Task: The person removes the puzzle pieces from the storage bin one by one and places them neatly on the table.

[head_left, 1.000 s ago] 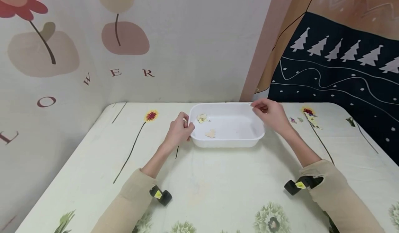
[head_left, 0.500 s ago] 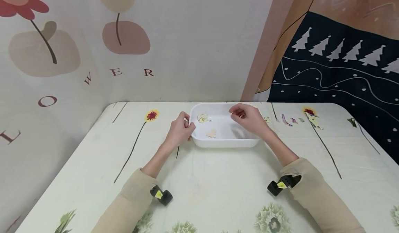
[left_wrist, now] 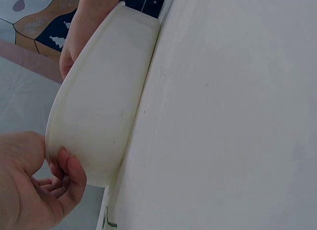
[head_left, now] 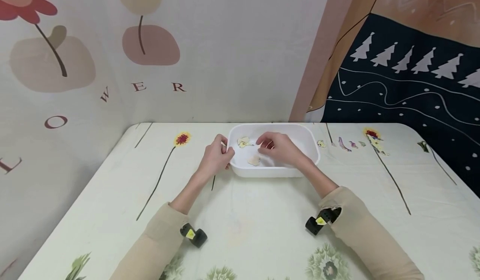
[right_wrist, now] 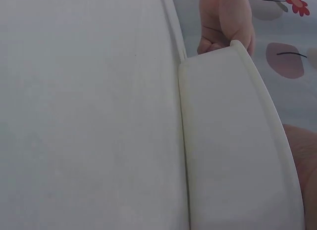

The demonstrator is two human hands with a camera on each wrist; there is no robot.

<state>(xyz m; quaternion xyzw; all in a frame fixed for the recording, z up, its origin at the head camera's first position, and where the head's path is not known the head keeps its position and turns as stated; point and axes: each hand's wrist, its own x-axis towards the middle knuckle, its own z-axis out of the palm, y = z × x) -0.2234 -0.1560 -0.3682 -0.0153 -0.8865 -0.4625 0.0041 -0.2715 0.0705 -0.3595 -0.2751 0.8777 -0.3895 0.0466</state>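
Note:
A white rectangular plastic tray [head_left: 270, 172] stands on the table in the head view. My left hand [head_left: 216, 153] grips its left end, thumb over the rim and fingers curled under the outside wall, as the left wrist view also shows. Inside the tray lie a pale yellow flower-shaped piece [head_left: 243, 142] and a beige flat piece [head_left: 253, 160]. Over the tray's middle is my right hand [head_left: 279, 147], its fingers loosely bent with a gap between thumb and fingertips, just right of these pieces. In the right wrist view the tray wall hides most of that hand.
On the cloth right of the tray lie a small yellow piece [head_left: 321, 143], a purple curved piece [head_left: 343, 144] and more small coloured pieces. A pale flower-print cloth [head_left: 243, 221] covers the table. A printed curtain [head_left: 240, 63] hangs directly behind the tray.
My right hand has left the tray's right rim and moved left, over the tray's inside, toward the two pieces. The left hand has stayed on the left rim.

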